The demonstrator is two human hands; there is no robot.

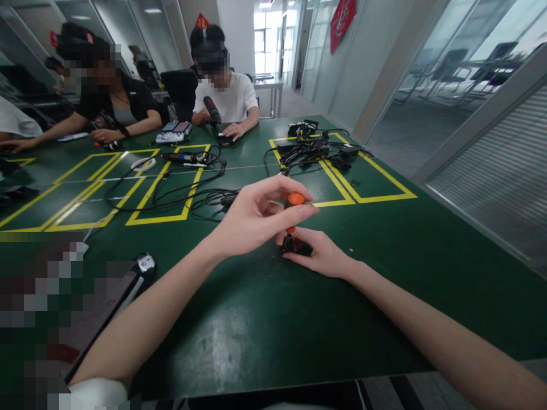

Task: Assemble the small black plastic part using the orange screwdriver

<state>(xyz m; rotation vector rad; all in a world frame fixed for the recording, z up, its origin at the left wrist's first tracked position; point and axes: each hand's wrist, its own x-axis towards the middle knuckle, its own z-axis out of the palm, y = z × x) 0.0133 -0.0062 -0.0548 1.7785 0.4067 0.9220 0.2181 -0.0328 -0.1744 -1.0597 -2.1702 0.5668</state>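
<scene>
In the head view, my left hand [252, 213] is closed round the handle of a screwdriver [296, 199] with an orange top. The screwdriver stands nearly upright, its lower end at a small black part [287, 245] on the green table. My right hand [320, 253] is closed on that black part from the right, low against the tabletop. The part is mostly covered by my fingers, so its kind does not show. Where the screwdriver's tip meets it is hidden.
Tangled black cables and adapters [307, 151] lie beyond my hands within yellow tape lines on the table [239, 341]. More black cables [171, 188] spread to the left. A dark device [145, 265] lies near my left forearm. Two people [226, 102] sit across the table.
</scene>
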